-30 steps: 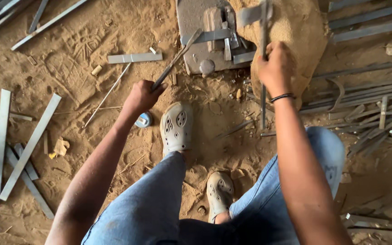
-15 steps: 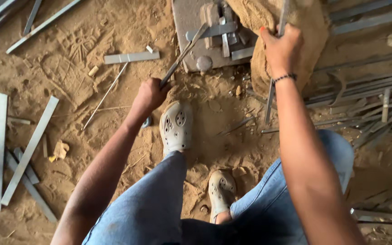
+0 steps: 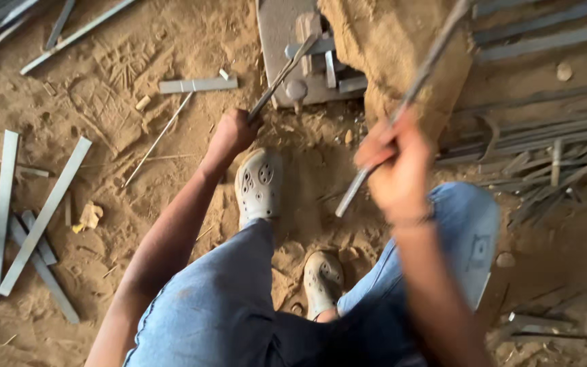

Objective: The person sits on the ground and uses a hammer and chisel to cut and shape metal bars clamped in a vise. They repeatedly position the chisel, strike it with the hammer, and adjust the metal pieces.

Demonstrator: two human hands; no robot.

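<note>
Right hand (image 3: 397, 163) had lifted its blurred metal rod (image 3: 402, 109), fingers wrapped around it; left hand (image 3: 231, 134) gripped the lever bar (image 3: 281, 73) beside the steel jig (image 3: 307, 54).

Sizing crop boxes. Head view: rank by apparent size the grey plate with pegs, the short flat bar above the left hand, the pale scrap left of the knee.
1. grey plate with pegs, partly cut off by the frame
2. short flat bar
3. pale scrap
No ties.

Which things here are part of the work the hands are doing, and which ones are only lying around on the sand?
In use:
- left hand gripping a thin metal rod
- right hand gripping a long metal bar
- grey metal jig plate that the rod reaches

Lying about:
- flat metal strips
- short flat piece
- bundle of bars
</note>
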